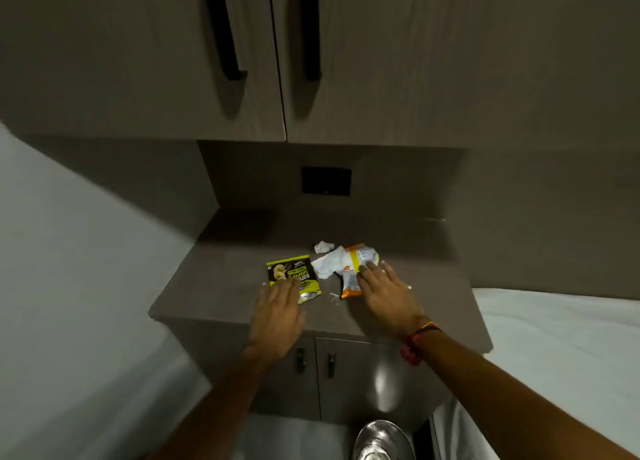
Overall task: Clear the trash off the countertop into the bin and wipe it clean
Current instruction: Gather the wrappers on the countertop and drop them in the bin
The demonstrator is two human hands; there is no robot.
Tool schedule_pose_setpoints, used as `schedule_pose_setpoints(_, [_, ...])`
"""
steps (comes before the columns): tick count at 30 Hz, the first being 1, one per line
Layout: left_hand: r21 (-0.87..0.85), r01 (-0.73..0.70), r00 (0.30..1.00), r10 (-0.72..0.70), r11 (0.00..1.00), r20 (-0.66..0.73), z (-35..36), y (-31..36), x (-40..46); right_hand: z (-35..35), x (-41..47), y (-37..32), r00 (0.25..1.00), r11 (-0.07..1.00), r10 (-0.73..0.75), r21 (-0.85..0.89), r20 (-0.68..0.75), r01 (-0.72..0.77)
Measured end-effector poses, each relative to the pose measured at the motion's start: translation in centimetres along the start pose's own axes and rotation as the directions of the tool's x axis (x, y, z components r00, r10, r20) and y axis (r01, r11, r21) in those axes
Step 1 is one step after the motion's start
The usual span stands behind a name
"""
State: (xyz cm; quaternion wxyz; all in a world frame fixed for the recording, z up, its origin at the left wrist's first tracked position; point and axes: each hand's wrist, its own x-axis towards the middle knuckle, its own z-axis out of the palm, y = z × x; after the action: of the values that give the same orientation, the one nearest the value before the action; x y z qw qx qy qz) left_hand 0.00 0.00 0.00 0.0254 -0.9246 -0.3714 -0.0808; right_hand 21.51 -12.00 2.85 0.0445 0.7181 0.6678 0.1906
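Observation:
On the brown countertop [221, 286] lie a yellow and black snack packet [292, 273], a crumpled white tissue [327, 264] with a smaller white scrap [323, 246] behind it, and an orange and white wrapper [360, 262]. White crumbs [333, 297] are scattered in front. My left hand [277, 317] lies flat, fingertips on the near edge of the yellow packet. My right hand [384, 291] rests with spread fingers on the orange wrapper. Neither hand grips anything. A shiny metal bin [382, 440] stands on the floor below.
Upper cabinet doors with black handles [225, 44] hang overhead. A black wall socket [326, 180] sits in the back panel. Lower cabinet doors [363, 373] are under the counter. White bedding [561, 348] lies at the right, a pale wall [69, 251] at the left.

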Motion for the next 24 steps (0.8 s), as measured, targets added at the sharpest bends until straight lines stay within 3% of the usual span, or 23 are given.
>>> schedule_pose_setpoints(3, [-0.006,0.051,0.994,-0.050,0.999,0.096,2.7,-1.4,2.4,3.1,2.7,-0.5,0.996,0.997,0.053,0.056,0.074,-0.057])
schedule_pose_setpoints(11, [0.113,-0.005,0.994,-0.008,0.994,0.110,6.2,-2.2,5.3,6.7,5.0,-1.9,0.958,0.990,0.126,0.026,0.259,-0.138])
schedule_pose_setpoints(16, [0.259,-0.106,0.991,0.080,0.960,0.108,6.7,-2.2,5.5,7.1,4.9,-1.5,0.961,0.989,0.146,-0.009,0.233,-0.148])
schedule_pose_setpoints(20, [0.194,-0.022,0.983,-0.015,0.981,0.186,5.2,-2.7,5.6,5.3,4.9,-0.3,0.960,0.984,0.170,0.011,0.224,-0.177])
schedule_pose_setpoints(24, [0.087,0.129,0.988,-0.136,0.988,0.079,2.2,-2.5,5.3,2.8,4.4,1.1,0.960,0.978,0.198,0.020,0.198,-0.206])
